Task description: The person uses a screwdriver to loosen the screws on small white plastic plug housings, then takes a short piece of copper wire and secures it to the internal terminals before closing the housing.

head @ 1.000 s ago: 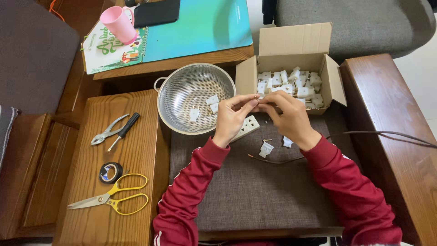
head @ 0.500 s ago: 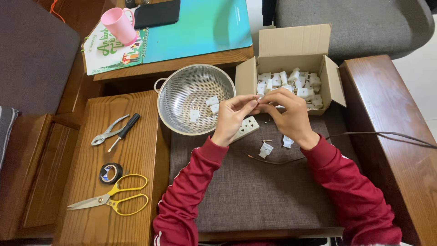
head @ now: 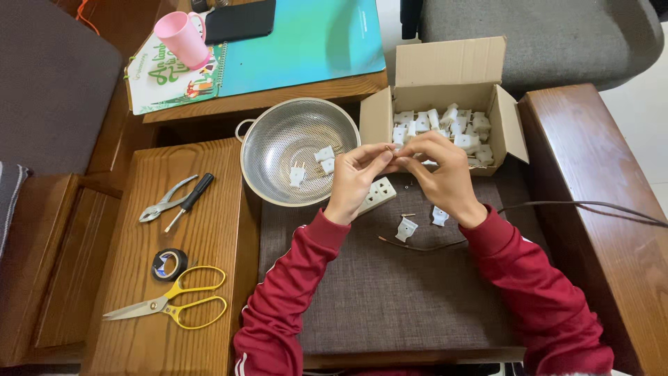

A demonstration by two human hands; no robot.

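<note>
Since a second ago my hands have barely shifted, fingertips meeting as before. Nearest me, two white plug halves (head: pixel 422 223) lie on the grey cushion (head: pixel 362 292) beside a thin wire (head: pixel 417 246). My left hand (head: pixel 355 182) and right hand (head: pixel 445 174) pinch together on a small metal piece (head: pixel 392 149), too tiny to make out. A white socket strip (head: pixel 376 194) lies under my left hand. At ten o'clock sits the steel colander (head: pixel 278 139) with plugs; at one o'clock, the cardboard box (head: pixel 452 66) of white plugs.
</note>
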